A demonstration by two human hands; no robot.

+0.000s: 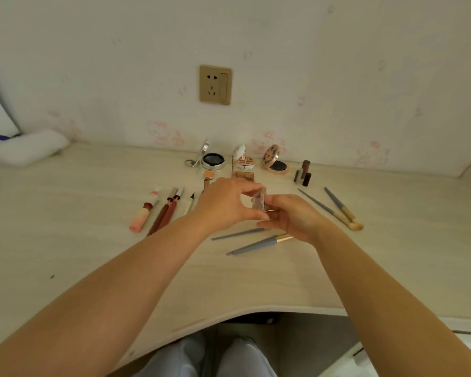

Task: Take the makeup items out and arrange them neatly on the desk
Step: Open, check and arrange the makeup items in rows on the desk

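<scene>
soft, even, warm-tinted light; no glare, only faint shadows under the forearms on the desk [65, 213]. sharpest around the wall socket [215, 85]; below it the small clear item between the hands is blurred. far from the socket, strong wide-angle bending, the desk's near edge curves, corners soften

Pale wallpaper [337, 63] with faint pink cartoon cats – tan socket [215, 84] mid-wall. Light wood-grain desk [65, 213], curved front edge – white cloth [29, 148] far left.
</scene>
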